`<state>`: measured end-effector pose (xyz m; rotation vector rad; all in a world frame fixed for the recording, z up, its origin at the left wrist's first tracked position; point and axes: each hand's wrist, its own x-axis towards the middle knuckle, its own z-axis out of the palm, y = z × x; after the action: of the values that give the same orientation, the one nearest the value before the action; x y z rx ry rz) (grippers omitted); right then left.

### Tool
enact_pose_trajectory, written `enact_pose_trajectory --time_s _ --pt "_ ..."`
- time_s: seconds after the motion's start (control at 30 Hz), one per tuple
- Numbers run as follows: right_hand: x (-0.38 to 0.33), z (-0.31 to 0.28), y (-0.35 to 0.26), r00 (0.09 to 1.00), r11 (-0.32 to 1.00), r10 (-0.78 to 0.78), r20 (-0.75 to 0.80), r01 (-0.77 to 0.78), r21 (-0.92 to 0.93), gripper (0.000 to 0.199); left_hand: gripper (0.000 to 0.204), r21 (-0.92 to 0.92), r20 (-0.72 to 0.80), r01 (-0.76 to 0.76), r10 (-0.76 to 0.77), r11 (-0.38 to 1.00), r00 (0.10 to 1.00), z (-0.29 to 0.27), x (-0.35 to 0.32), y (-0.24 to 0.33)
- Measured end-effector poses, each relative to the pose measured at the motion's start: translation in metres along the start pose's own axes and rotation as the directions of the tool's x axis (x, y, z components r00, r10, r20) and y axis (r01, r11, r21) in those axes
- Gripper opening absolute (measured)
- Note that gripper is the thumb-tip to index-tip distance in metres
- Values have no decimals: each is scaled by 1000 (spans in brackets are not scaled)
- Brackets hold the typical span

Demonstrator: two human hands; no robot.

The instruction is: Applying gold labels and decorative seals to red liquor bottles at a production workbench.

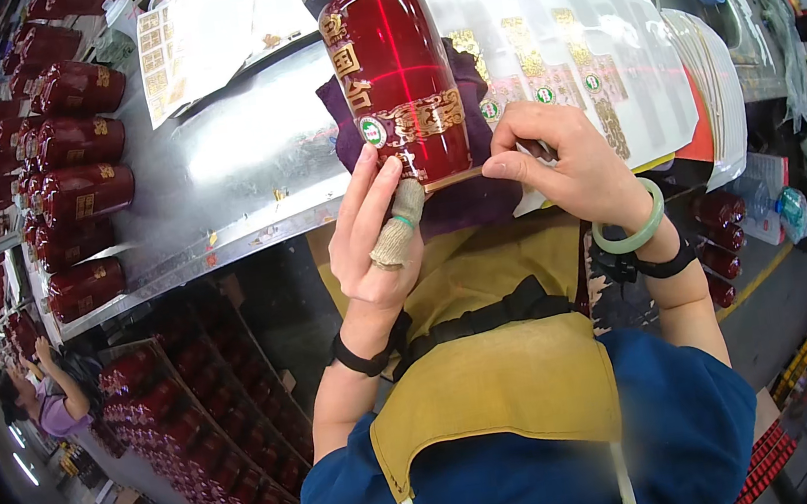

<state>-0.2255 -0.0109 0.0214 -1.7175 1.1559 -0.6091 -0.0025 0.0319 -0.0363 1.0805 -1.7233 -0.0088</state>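
Note:
A glossy dark red bottle [405, 60] with gold decoration and a small green-white round mark lies on a purple cloth [336, 109], its base toward me. My left hand [373, 231] rests its extended fingers on the bottle's lower left side. A knitted finger cover [398, 224] on one digit touches near the base. At the base's right corner, my right hand [563, 157] is closed in a pinch on a thin, brownish strip-like tool [455, 180]. Part of this tool is hidden by the fingers. Red light lines cross the bottle.
Right of the bottle lie clear sheets with gold and pink labels [544, 84]. Another label sheet [168, 59] is at the upper left. Red bottles [78, 141] line the metal table's left end; more fill racks [192, 419] below. A co-worker [53, 396] is at far left.

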Motion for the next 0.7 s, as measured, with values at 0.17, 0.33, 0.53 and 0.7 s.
enact_pose_trajectory --time_s 0.17,0.33,0.53,0.7 --pt "0 -1 2 999 1000 -10 -35 9 -28 28 29 77 72 -78 72 994 995 -4 -4 0" --pt "1 -1 6 1000 1000 7 -28 -8 -20 28 17 153 142 -79 57 985 988 -3 2 11" --pt "2 0 3 1000 1000 1 -24 -1 -31 29 21 27 122 -117 113 993 986 -1 8 4" --pt "0 4 -2 998 999 -49 -26 49 6 28 39 -22 8 51 -51 998 999 -2 -1 0"
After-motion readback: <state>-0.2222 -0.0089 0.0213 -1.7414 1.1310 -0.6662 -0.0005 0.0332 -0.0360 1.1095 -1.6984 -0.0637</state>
